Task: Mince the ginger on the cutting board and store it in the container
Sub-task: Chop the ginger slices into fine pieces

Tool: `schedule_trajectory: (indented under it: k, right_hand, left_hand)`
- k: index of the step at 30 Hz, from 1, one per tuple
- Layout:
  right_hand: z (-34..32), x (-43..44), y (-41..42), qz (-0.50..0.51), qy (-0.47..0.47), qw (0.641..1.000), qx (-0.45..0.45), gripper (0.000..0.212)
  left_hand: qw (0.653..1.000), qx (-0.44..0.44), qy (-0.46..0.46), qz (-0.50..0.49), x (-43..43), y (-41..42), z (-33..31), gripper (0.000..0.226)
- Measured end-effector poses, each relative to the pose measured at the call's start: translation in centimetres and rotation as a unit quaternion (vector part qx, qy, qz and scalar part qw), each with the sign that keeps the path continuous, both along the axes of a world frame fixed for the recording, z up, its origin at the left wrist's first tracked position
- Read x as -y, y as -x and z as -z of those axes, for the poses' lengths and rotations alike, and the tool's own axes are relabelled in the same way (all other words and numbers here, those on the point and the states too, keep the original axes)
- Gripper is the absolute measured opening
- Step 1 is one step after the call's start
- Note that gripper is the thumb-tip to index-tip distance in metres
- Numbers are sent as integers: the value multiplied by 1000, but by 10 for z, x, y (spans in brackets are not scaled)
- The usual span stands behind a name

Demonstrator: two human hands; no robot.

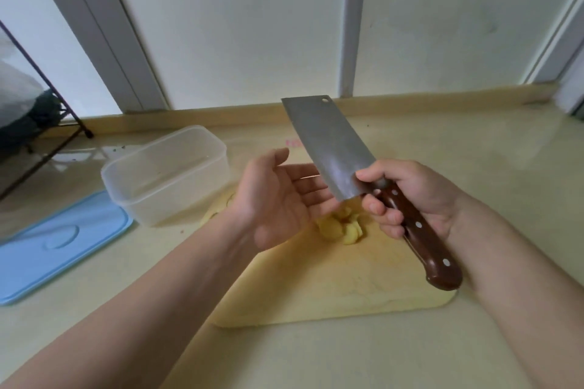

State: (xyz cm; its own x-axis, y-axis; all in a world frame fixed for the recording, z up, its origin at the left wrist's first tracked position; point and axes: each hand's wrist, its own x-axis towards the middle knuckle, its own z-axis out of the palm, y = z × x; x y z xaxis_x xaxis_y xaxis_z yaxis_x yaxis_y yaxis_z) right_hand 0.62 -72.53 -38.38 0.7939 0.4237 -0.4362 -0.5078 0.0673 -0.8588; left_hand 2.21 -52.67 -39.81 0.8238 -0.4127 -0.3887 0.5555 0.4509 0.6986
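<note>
My right hand [407, 196] grips the brown wooden handle of a steel cleaver [328, 145], held in the air with the blade pointing away and up to the left. My left hand [278, 199] is raised beside the blade, palm up, with straight fingers reaching under its lower edge. Below both hands, a small pile of pale yellow ginger slices [341, 227] lies on the yellow cutting board [331, 287]. A clear, empty plastic container [167, 174] stands just left of the board.
The container's blue lid [60, 243] lies flat on the counter at the left. A black wire rack [41, 123] stands at the far left by the wall. A beige counter [474, 151] runs to the window frame behind.
</note>
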Motion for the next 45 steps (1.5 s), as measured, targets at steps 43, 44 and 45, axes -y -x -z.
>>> schedule_trajectory:
  k: [43,44,45]
  right_hand:
    - [0,20,0,2,80,997,-3,26]
    - [-1,21,-1,7,83,997,-1,26]
    - [-1,22,-1,12,85,996,1,26]
  left_hand:
    - [987,32,41,-153,-19,33,-6,59]
    - [988,39,7,-151,-20,33,-7,56]
    - [987,47,-31,-148,-20,33,-9,53]
